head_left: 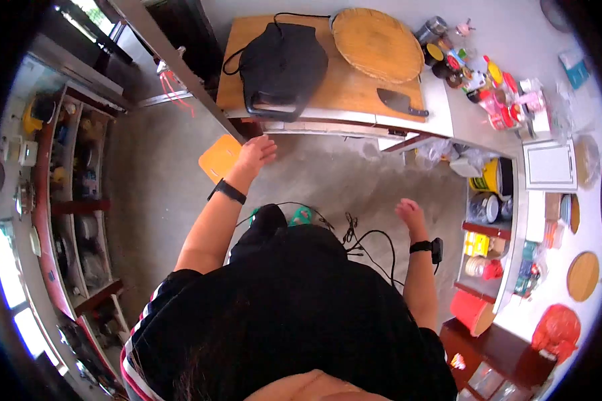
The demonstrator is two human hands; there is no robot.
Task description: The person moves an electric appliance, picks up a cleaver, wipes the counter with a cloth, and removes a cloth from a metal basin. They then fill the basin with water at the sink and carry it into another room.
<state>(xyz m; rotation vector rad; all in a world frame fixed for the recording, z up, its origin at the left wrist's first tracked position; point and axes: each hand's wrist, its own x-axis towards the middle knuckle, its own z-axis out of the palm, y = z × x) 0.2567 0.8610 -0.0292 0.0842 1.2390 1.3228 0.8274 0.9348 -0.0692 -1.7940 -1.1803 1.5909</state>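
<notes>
My left hand (257, 154) is in the air just short of the counter's front edge, its fingers stretched out and nothing in them. Below it on the floor is an orange stool (219, 158). On the wooden board top (361, 100) beyond lies a flat black appliance (282, 67) with a handle and a cord. A round tan lid or board (378, 45) rests to its right, and a kitchen knife (401, 102) lies near the front edge. My right hand (410, 214) hangs over the floor at my right, empty, with fingers loosely apart and touching nothing.
Black cables (374, 234) lie on the floor by my feet. Bottles and jars (475, 77) crowd the counter's back right corner. Open shelves (488, 220) stand at right, with a red container (471, 311) nearby. A cabinet (80, 194) lines the left wall; a doorway is top left.
</notes>
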